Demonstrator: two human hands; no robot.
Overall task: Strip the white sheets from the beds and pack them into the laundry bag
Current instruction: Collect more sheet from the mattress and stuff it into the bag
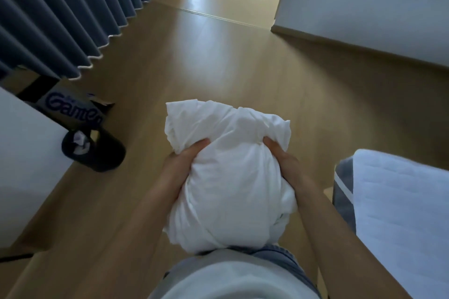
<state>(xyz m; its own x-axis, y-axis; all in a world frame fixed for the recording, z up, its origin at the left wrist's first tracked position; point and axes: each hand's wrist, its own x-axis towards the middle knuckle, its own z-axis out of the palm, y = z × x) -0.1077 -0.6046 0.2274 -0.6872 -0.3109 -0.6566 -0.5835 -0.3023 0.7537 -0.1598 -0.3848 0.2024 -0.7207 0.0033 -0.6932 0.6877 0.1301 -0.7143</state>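
Note:
A bundled white sheet (228, 172) is held in front of my body, above the wooden floor. My left hand (181, 165) grips its left side, fingers curled into the cloth. On the right side, my right hand (283, 160) grips the bundle the same way. A stripped bed (401, 201) with a quilted white mattress pad shows at the right edge. No laundry bag is in view.
Blue curtains (68, 12) hang along the left. A dark waste bin (94, 150) with paper in it stands by a printed cardboard box (73, 109). A white wall corner (364, 2) juts in at the upper right. Wooden floor (206, 56) stretches ahead toward a doorway.

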